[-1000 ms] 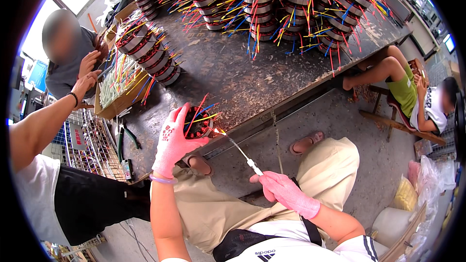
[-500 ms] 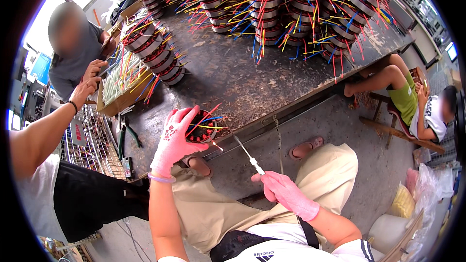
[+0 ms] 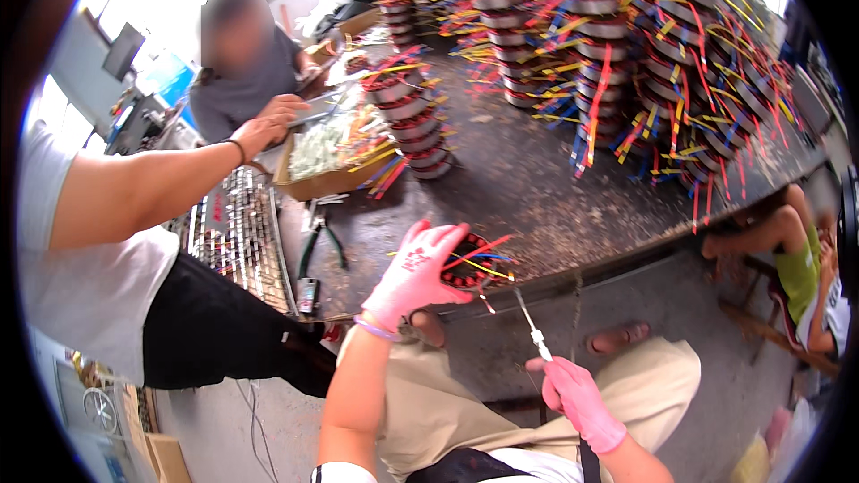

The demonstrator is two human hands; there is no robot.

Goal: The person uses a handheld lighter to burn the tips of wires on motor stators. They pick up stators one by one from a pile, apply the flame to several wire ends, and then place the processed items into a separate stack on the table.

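My left hand [image 3: 413, 275], in a pink glove, is closed around the side of a motor stator [image 3: 463, 281] at the table's near edge. Red, blue and yellow leads stick out of the stator, and one short lead with a bright end [image 3: 489, 306] hangs over the edge. In my right hand [image 3: 583, 401], also pink-gloved, is a slim tool with a white handle and a thin metal rod [image 3: 525, 309], which looks like a soldering iron. Its tip points up toward the stator's leads, apart from them.
Tall stacks of wired stators [image 3: 604, 80] fill the table's far side. One stack [image 3: 416, 130] stands beside a cardboard box [image 3: 327, 183] of white sleeves. Pliers [image 3: 313, 250] lie at the left. A co-worker's arm [image 3: 152, 188] reaches over the box; another person [image 3: 237, 72] sits behind it.
The view has swung, so the scene sits farther right. My left hand still holds the stator, and the tool in my right hand has its tip a little apart from the leads, as before.
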